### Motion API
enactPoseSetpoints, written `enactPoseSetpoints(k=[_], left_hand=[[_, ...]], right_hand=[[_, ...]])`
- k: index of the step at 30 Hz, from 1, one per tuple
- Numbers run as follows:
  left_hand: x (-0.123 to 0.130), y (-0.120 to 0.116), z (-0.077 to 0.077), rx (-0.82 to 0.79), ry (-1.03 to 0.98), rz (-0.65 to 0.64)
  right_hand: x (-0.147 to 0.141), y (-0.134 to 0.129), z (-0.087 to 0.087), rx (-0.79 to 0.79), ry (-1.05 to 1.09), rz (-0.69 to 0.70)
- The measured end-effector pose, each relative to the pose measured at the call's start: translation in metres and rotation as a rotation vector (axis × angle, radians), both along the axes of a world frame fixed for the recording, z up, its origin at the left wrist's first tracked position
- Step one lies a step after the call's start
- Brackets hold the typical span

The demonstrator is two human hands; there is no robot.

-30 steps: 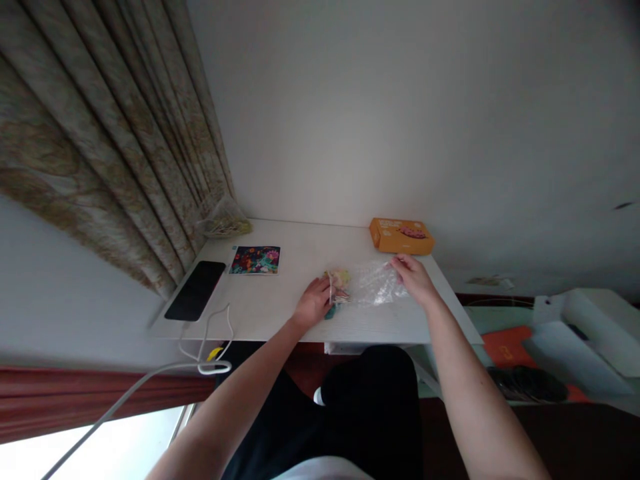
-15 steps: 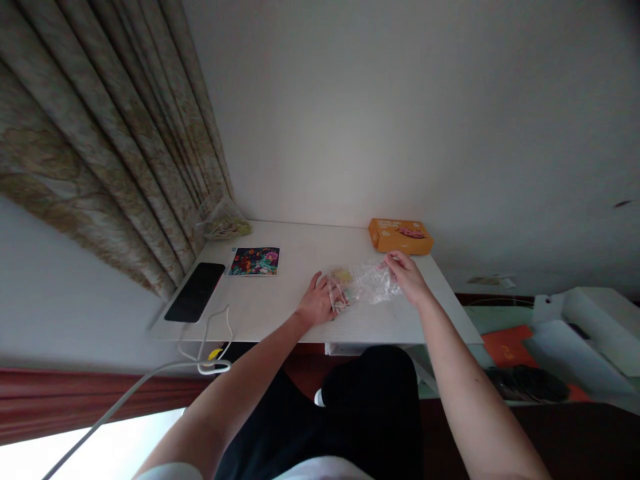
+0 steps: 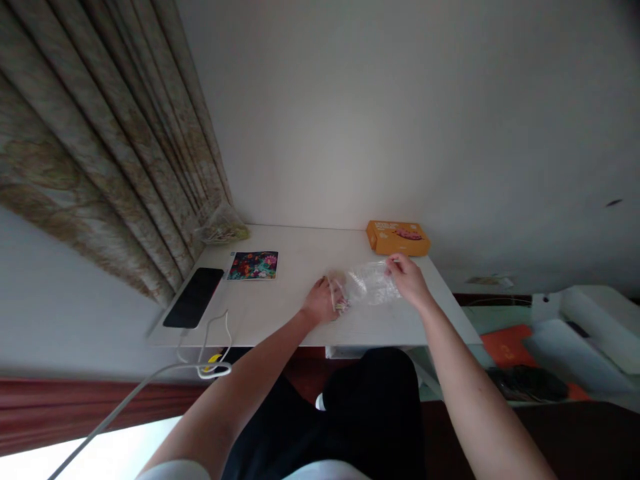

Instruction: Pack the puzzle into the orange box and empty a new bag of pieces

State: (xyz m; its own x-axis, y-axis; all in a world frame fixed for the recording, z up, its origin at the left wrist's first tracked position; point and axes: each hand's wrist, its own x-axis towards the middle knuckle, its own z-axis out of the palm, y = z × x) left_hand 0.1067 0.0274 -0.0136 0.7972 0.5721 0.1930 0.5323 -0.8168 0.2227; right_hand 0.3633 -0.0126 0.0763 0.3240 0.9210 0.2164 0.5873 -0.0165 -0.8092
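Note:
A clear plastic bag (image 3: 370, 283) stretches between my two hands above the white table (image 3: 295, 243). My right hand (image 3: 406, 277) pinches the bag's right end, in front of an orange box (image 3: 399, 238). The fingers of my left hand (image 3: 321, 300) are closed on the bag's left end, where small pale pieces show through the plastic. What exactly lies under those fingers is hidden.
At the left are a colourful booklet (image 3: 253, 265), a black phone (image 3: 194, 297) with a white cable (image 3: 204, 337), and another clear bag (image 3: 223, 230) by the curtain (image 3: 145, 133). Right of the table stands a white object (image 3: 600, 327) beside orange items.
My left fingers have closed more around the left end of the bag. The bag is now pulled straighter between my hands; my right hand keeps its pinch.

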Motion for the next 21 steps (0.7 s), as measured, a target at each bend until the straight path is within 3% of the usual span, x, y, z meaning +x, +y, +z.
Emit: enactPoseSetpoints(k=[5,9,15,21], left_hand=[[-0.005,-0.005,0.002,-0.012,-0.057,0.109],[-0.007,-0.007,0.006,0.007,-0.05,0.14],[-0.004,-0.007,0.014,0.005,0.004,0.138],[0.01,-0.016,0.021,-0.096,0.075,0.27]], right_hand=[[0.029,-0.009,0.001,-0.006,-0.004,-0.134],[0.047,-0.016,0.011,0.018,0.045,-0.179],[0.072,-0.027,0.025,0.175,0.3,-0.304],[0.06,-0.031,0.007,0.251,0.475,-0.327]])
